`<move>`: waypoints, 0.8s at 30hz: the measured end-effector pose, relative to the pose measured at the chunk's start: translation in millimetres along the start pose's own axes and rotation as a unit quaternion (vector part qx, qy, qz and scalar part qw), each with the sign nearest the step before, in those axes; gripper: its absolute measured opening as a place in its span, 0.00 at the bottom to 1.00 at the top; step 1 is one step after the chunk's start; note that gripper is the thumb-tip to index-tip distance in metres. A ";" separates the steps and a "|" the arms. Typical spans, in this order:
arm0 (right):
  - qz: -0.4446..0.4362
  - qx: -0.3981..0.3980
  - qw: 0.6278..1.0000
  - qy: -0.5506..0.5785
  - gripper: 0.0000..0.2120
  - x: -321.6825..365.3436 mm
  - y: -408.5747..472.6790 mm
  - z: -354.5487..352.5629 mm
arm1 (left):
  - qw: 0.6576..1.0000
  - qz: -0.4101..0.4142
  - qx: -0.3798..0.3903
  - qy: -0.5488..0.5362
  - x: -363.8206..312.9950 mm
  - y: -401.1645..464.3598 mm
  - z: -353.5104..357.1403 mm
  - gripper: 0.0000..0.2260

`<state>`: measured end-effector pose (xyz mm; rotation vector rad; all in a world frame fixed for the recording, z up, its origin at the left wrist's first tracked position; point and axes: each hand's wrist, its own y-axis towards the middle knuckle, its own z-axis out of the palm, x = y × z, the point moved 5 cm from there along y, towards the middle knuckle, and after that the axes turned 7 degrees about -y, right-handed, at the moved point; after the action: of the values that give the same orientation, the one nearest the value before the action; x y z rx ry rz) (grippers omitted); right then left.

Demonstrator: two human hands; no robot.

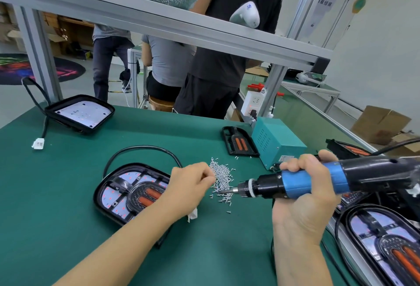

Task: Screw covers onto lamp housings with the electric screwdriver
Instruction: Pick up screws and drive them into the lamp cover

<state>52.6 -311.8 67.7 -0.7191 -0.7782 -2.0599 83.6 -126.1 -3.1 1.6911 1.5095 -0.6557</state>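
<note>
We can make out printed Chinese characters on the white hanging sign (323,1) fixed to the aluminium frame at upper right, but they are too blurred to read. The small label (285,158) on the teal metal power box (276,141) is illegible too.

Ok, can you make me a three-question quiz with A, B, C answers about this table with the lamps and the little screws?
1. Where is the pile of screws?
A. In a box
B. On the green mat between the two hands
C. Inside a lamp

2. What colour is the middle of the electric screwdriver?
A. Blue
B. Red
C. Yellow

3. What is the right hand doing?
A. Lying flat
B. Pointing
C. Gripping the screwdriver

Answers:
1. B: the screws lie loose on the mat, with the left hand at their edge.
2. A: its grip band is blue.
3. C: fingers are wrapped round the body.
</note>
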 end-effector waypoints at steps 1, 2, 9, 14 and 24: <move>0.000 0.001 1.000 0.019 0.12 3.3 -1.0 4.1 | 0.994 -0.015 0.007 -0.106 0.3 -8.7 -6.3 0.09; 0.007 -0.002 0.999 0.034 0.12 3.6 0.3 4.0 | 0.982 -0.027 0.007 -0.184 0.5 -17.0 -12.4 0.08; 0.043 0.037 0.994 0.088 0.10 -0.4 -3.1 20.6 | 0.901 -0.064 0.004 -0.428 -2.7 -53.5 -31.9 0.05; 0.054 0.056 0.992 0.100 0.10 -4.1 -12.9 38.8 | 0.897 -0.078 -0.008 -0.435 4.7 -65.0 -45.7 0.04; 0.074 0.094 0.988 0.093 0.10 -20.8 -31.9 64.6 | 0.890 -0.064 -0.032 -0.449 20.4 -77.5 -61.6 0.05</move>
<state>50.9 -239.1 86.0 -0.4586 -0.7750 -1.8604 4.4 -63.5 0.8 0.9795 0.9381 -1.2276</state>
